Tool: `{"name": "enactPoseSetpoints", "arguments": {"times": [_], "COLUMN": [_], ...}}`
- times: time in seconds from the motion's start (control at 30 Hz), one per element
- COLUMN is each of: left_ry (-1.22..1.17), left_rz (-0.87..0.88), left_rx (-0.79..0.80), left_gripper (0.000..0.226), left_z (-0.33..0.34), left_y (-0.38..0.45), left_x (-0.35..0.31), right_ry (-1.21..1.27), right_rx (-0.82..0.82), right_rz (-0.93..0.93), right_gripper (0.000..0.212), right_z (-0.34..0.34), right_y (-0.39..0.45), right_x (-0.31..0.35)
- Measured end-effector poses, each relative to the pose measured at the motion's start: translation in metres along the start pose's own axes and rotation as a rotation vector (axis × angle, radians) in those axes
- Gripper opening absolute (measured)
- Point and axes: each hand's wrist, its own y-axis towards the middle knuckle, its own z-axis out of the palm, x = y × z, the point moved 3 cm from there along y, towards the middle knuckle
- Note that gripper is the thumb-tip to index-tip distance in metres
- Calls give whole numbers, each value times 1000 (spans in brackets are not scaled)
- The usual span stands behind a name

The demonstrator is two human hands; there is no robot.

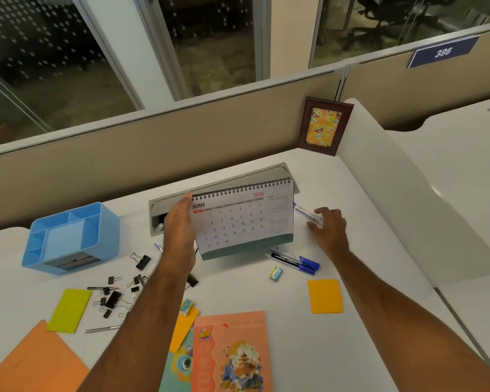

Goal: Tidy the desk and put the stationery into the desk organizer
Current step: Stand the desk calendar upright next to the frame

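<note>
Left hand [178,224] gripping tilted desk calendar [245,219] by its edge, right hand [327,226] pinching blue-capped marker [307,214], blue desk organizer [71,239] well apart at left.

Two bare forearms — no sleeves, bare hands [178,224].

The calendar [244,219] hides the left hand's [178,227] fingers and part of the grey tray [224,183] behind it. A line of print under "JUNE" is blurred. The left forearm covers some binder clips [112,297] and part of a yellow note [181,328]. The bottom edge cuts off the orange booklet [231,352] and the folder [31,360]. The marker's [309,215] lettering is too small to read.
</note>
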Motion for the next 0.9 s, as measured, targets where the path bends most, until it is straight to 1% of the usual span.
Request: {"name": "enactPoseSetpoints", "arguments": {"times": [0.07, 0.13, 0.23, 0.43, 0.63, 0.73, 0.83, 0.9], "left_ry": [-9, -9, -15, -13, 19, 24, 57, 73], "left_rz": [8, 10, 7, 5, -4, -7, 7, 4], "left_rx": [4, 3, 0, 41, 104, 135, 152, 175], "left_gripper": [30, 27, 27, 29, 36, 31, 31, 31], "left_z": [0, 2, 11, 35, 64, 78, 92, 102], "left_y": [7, 13, 23, 37, 36, 35, 35, 35], "left_x": [-4, -9, -15, -22, -28, -29, -26, -22], "right_ry": [-100, -132, -108, -41, -1, 20, 49, 112], "right_rx": [-11, -25, -35, -23, 7, 41, 114, 115], "right_rz": [-40, -85, -109, -141, -144, -145, -134, -126], "right_gripper": [39, 30, 19, 13, 14, 20, 27, 31], "right_z": [4, 6, 7, 7, 9, 11, 12, 5], "right_y": [4, 7, 5, -17, -43, -54, -64, -65], "right_x": [1, 2, -1, -18, -38, -43, -47, -46]}}
